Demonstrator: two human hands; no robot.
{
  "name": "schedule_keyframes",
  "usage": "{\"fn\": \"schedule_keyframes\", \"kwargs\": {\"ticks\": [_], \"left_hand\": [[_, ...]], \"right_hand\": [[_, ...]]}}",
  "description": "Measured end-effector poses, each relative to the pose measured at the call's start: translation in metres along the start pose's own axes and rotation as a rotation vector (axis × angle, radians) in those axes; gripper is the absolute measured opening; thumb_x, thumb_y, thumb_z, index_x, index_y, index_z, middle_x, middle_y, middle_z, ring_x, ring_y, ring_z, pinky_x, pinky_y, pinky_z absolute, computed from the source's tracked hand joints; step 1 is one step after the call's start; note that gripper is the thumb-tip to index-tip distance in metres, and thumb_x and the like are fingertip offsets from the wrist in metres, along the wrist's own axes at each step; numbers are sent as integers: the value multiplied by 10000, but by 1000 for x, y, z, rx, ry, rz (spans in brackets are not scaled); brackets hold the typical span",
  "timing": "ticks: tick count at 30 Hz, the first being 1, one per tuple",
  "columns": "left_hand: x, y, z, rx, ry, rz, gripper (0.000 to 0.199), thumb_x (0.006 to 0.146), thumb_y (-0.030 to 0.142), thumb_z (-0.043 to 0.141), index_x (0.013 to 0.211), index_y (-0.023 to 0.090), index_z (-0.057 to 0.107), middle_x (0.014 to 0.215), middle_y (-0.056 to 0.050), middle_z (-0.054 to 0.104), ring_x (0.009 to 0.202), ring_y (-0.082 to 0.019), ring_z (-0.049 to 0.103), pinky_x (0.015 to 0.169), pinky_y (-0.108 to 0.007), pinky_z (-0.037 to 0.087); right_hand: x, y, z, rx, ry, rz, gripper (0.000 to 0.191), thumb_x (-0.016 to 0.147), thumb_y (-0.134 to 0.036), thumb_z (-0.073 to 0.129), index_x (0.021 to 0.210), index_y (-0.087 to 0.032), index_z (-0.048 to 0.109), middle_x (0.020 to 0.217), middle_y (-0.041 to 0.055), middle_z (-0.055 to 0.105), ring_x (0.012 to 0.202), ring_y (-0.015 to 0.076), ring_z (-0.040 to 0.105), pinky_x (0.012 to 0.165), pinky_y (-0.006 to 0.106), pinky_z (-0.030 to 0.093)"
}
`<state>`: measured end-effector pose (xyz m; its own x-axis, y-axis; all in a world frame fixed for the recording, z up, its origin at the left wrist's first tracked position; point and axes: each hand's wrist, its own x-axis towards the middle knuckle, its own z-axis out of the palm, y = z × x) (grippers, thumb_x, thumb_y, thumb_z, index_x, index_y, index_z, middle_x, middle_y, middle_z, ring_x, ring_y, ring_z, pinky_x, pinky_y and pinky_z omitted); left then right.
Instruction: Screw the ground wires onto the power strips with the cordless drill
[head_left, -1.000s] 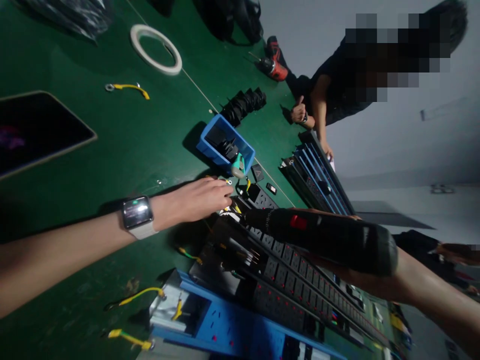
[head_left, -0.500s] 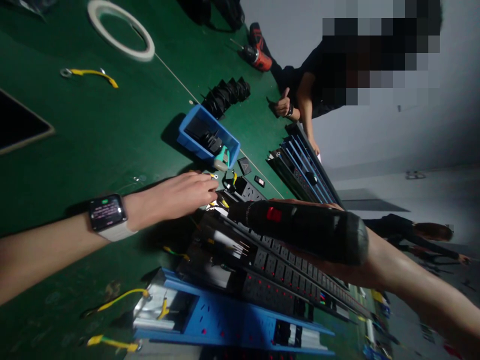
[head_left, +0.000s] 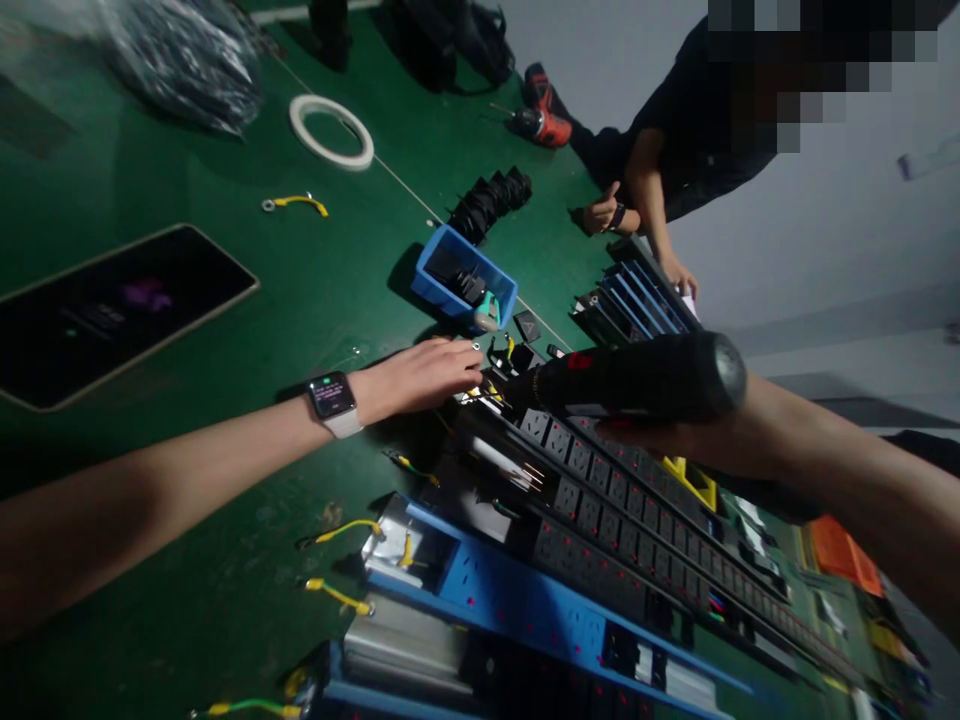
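Observation:
My left hand (head_left: 420,382), with a watch on its wrist, reaches to the near end of a black power strip. Its fingers are bent together beside short yellow wires (head_left: 493,392), and what the fingertips pinch is hidden. My right hand (head_left: 667,437) is wrapped round a black electric screwdriver (head_left: 637,380), partly hiding behind its body. The tool lies almost level, its front end pointing left at the strip's end by my left fingertips. The strip's row of sockets (head_left: 577,455) runs away to the lower right under the tool.
A blue bin (head_left: 429,292) with black parts stands beyond my left hand. Blue strips (head_left: 517,590) and yellow-green wires (head_left: 349,530) lie nearer. A phone (head_left: 127,310), tape roll (head_left: 360,155) and red drill (head_left: 551,128) rest on the green floor. Another person's hand (head_left: 679,277) touches strips opposite.
The view has shifted, so most things appear farther right, and the whole phone shows. Both hands stay at the strip's end, the screwdriver still in my right hand.

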<state>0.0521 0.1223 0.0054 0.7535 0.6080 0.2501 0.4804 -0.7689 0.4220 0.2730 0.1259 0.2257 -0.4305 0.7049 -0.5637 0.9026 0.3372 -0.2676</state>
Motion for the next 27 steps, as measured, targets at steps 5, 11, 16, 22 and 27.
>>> {"fn": "schedule_keyframes", "kwargs": {"ticks": [5,11,16,22,27], "left_hand": [[-4,-4,3,53,32,50,280,832,-5,478,977,149,662,1047,-67,619,997,-145,540,807,-269,448],[-5,-9,5,60,35,88,297,856,-1,437,988,148,658,1080,-76,620,1016,-150,539,775,-265,449],[-5,-12,8,-18,69,75,275,904,55,427,973,155,673,1032,-65,616,956,-128,545,754,-247,438],[-7,-15,7,-150,56,48,218,941,196,500,1052,173,687,1053,-65,625,942,-128,582,798,-255,456],[-7,-19,6,-230,-20,-4,283,961,342,490,1092,191,692,1114,-70,632,956,-142,610,839,-259,461]], "right_hand": [[-3,-5,4,38,-15,38,264,721,-386,603,883,-195,686,712,25,644,607,142,536,550,259,461],[-1,-12,2,44,5,72,296,677,-393,644,878,-177,673,722,40,672,618,158,585,576,274,505],[-3,-21,0,249,9,189,297,664,-353,673,909,-185,657,737,35,676,588,156,583,521,259,497],[-9,-27,4,221,2,238,246,701,-267,664,913,-143,676,756,45,668,647,155,577,577,262,492],[-15,-28,15,216,79,316,211,674,-198,695,871,-127,669,650,-12,594,549,104,503,499,222,420]]}}
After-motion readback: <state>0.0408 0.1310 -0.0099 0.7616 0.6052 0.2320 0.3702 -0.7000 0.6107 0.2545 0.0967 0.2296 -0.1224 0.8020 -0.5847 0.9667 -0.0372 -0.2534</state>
